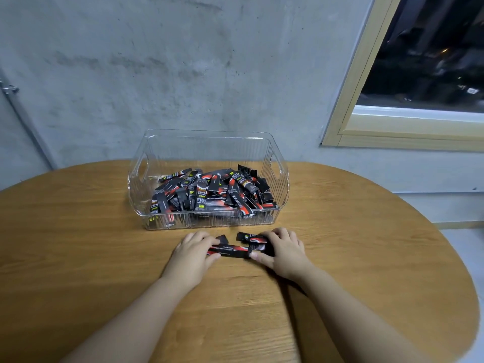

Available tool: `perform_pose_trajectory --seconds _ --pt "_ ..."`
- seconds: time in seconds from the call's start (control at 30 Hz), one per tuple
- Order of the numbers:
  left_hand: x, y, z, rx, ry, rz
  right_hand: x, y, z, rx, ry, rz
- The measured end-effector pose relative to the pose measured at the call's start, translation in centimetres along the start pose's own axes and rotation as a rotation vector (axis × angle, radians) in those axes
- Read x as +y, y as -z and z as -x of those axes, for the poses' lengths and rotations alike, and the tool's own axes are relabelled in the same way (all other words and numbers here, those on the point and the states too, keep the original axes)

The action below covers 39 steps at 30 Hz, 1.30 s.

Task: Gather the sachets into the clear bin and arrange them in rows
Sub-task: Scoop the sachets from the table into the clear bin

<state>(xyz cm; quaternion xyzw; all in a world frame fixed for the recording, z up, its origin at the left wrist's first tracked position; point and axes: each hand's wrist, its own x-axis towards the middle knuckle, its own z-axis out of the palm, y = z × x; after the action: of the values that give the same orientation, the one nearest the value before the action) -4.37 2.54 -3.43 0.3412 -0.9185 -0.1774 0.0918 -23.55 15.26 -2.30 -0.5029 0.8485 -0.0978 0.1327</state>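
fingers (209,241) of both hands pinch sachets (230,251) on wooden table (366,258).

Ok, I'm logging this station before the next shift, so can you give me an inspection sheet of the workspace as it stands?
Surface: round wooden table, bare grain around the work.
Job's things: clear ribbed plastic bin at the table's far side, holding a jumbled heap of black-and-red stick sachets, not in rows; a few loose sachets on the table before the bin.
Clutter: nothing seen.
Grippers: left hand and right hand each grip the loose sachets from opposite ends.
Cables: nothing seen.
Surroundings: grey concrete wall; wood-framed window at right, dark outside; metal pipe on the wall at left.
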Motion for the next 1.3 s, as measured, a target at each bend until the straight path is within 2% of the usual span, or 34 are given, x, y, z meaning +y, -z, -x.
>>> perform_pose_trajectory --seconds 0.07,0.17,0.23,0.4,0.47,0.7,0.83,1.0,1.1,1.2,1.3 --pt "-0.3 0.3 0.2 -0.002 -0.009 -0.021 0.3 1.3 0.3 -0.128 0.010 -0.057" --pt "-0.4 0.6 0.4 -0.011 -0.041 -0.069 1.2 2.3 1.3 -0.268 0.048 0.018" --pt "-0.6 0.7 0.5 -0.016 -0.070 -0.103 1.7 1.9 1.8 -0.216 0.058 0.058" --pt "-0.9 0.6 1.2 0.026 -0.090 -0.087 1.4 -1.1 3.0 0.136 0.077 0.142" --pt "-1.1 0.5 1.1 0.026 -0.065 -0.074 0.8 -1.4 3.0 0.163 0.055 0.195" --pt "-1.5 -0.1 1.6 0.010 0.039 -0.022 -1.0 -0.6 2.2 0.105 0.026 0.361" --pt "-1.9 0.2 2.3 0.062 0.031 0.016 -0.8 -0.2 1.8 0.071 -0.048 0.159" --pt "-1.4 2.7 2.7 0.244 0.037 0.175 -1.7 1.7 2.2 0.185 -0.005 -0.047" --pt "-0.4 4.8 1.1 0.300 0.072 0.172 -3.4 3.9 1.3 0.282 0.029 -0.183" --pt "1.1 6.9 -2.3 0.280 0.117 0.138 -5.5 6.5 -1.9 0.320 -0.009 -0.308" --pt "1.7 7.8 -5.8 0.167 0.158 0.211 -7.1 8.5 -5.1 0.315 -0.088 -0.473"
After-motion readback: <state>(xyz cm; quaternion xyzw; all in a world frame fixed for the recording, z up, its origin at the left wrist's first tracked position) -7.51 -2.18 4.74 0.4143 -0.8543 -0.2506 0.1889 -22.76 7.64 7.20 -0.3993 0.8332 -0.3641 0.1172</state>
